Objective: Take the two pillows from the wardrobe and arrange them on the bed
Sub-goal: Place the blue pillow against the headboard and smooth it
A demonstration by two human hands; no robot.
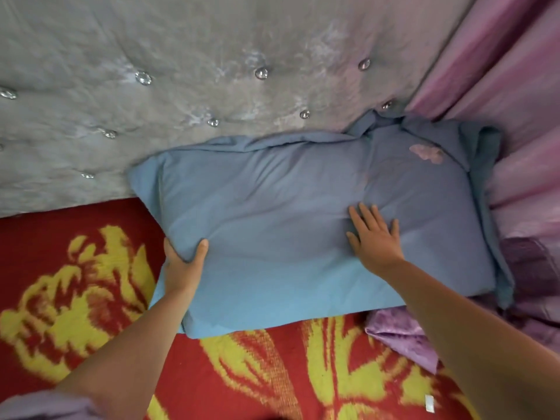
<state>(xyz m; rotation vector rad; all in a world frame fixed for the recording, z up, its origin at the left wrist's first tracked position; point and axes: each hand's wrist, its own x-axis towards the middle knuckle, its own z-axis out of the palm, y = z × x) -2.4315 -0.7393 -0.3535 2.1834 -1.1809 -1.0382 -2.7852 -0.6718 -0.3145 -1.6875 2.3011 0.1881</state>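
Already the blue pillow (303,225) lies on the bed (91,298), its long side running along the grey headboard (181,71) and its far end against the pink curtain (500,86). The left hand (181,265) pinches the near-left edge between thumb and fingers; the right hand (374,237) rests flat on top, fingers spread. No second pillow or wardrobe shows.

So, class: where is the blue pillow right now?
The pillow lies on the red blanket against the grey headboard, right of centre, pink curtain beside it.
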